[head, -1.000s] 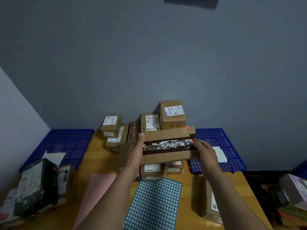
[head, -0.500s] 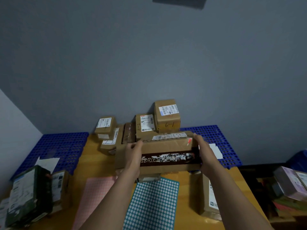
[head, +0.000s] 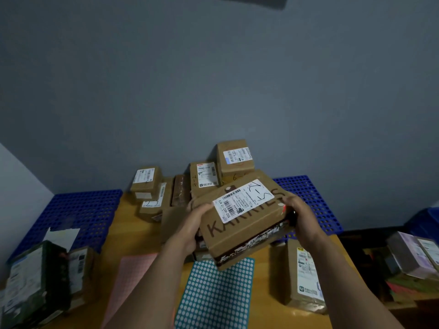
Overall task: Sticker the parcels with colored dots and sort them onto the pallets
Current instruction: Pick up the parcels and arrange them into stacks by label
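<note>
Two-handed hold | left hand and right hand curl round opposite ends of the brown cardboard parcel | held aloft over the teal dot-sticker sheet, white label tilted up, probably to read it before choosing a dot

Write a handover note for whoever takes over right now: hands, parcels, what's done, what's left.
Left hand and right hand: each grips an end of the brown cardboard KARRIES parcel with white label, held tilted.
Things: teal dot-sticker sheet and pink dot-sticker sheet lie on the wooden table; pile of brown cardboard parcels at the back; blue plastic pallets left and right.
Done: parcel picked up; whether it bears a dot is unclear.
Left: sticker it, place it on a pallet, then the pile.
</note>
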